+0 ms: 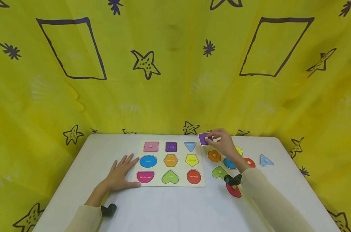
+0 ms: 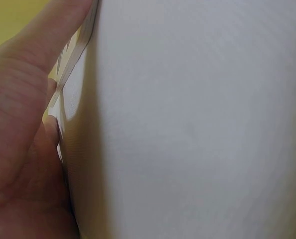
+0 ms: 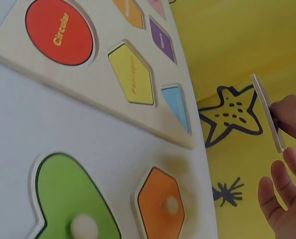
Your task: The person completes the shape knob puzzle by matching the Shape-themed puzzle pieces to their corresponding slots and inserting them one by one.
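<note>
A wooden shape puzzle board [image 1: 181, 182] lies on the table, its recesses printed with coloured shapes and words. My left hand [image 1: 120, 174] rests with spread fingers at its left edge, thumb and fingertips touching the board. Above the table, past the board's far right corner, my right hand [image 1: 222, 141] pinches the knob of a purple square puzzle piece [image 1: 203, 139]. The right wrist view shows that piece [image 3: 267, 112] edge-on, off the table. A pink rectangle piece [image 1: 151, 147] with a knob sits in the board's far left recess.
Right of the board lie loose knobbed pieces: an orange hexagon [image 1: 214, 156], a green heart [image 1: 219, 172], a dark pink half round [image 1: 234, 190], a blue triangle [image 1: 266, 160], and partly hidden blue [image 1: 229, 163], red [image 1: 250, 162] and yellow [image 1: 238, 150] ones. A yellow curtain [image 1: 172, 96] hangs behind the table.
</note>
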`<action>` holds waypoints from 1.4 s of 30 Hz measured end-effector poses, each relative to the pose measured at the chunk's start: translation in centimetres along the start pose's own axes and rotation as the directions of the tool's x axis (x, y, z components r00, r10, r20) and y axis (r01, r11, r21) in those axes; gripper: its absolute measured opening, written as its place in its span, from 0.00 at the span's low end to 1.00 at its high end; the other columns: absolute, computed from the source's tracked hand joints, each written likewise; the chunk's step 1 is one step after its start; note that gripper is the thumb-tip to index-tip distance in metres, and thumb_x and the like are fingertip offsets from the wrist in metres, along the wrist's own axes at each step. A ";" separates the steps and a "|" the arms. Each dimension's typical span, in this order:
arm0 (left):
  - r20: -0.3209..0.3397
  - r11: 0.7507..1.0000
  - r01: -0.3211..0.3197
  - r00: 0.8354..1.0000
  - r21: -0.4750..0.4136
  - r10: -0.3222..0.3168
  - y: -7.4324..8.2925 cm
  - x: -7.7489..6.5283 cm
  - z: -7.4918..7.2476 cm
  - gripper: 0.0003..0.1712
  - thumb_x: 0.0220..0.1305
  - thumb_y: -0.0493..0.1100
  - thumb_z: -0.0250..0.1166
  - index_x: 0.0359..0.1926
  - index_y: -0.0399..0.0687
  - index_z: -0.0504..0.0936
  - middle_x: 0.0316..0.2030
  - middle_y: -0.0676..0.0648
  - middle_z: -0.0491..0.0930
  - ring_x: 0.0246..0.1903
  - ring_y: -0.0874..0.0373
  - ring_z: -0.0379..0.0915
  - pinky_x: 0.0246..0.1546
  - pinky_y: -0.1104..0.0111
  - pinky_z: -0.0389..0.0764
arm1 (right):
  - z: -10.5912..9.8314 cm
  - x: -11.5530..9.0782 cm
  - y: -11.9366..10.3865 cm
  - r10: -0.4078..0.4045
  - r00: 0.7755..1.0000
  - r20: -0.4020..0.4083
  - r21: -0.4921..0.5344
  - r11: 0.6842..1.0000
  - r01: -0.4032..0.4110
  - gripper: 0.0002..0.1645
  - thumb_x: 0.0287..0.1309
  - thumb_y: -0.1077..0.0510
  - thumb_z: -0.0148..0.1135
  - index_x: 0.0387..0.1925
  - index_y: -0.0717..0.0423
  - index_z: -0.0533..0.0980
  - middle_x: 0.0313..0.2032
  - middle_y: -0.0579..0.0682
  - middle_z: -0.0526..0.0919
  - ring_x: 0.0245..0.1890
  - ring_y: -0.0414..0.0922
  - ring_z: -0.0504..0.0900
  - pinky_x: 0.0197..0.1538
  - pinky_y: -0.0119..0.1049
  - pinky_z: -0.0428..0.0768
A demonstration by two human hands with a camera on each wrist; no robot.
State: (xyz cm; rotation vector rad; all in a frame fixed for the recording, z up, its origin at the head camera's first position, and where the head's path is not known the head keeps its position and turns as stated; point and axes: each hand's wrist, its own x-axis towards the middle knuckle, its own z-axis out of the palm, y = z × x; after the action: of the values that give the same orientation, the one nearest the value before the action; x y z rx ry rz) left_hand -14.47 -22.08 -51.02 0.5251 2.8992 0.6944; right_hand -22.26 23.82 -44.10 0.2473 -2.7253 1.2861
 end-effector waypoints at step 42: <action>0.002 1.000 0.009 1.000 0.019 -0.009 0.3 0.0 0.0 0.64 0.47 0.72 0.75 0.79 0.52 0.61 0.79 0.36 0.52 0.78 0.31 0.38 0.71 0.29 0.34 | 11.5 3.5 -2.7 0.038 0.999 -0.003 0.126 0.991 -0.037 0.07 0.62 0.57 0.73 0.38 0.58 0.88 0.50 0.55 0.77 0.45 0.52 0.79 0.49 0.43 0.81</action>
State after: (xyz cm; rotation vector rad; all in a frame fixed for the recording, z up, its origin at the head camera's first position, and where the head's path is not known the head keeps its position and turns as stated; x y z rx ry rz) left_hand -14.37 -21.82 -50.89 0.5148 2.9072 0.6658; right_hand -25.54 12.92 -48.67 0.2046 -2.6598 1.4686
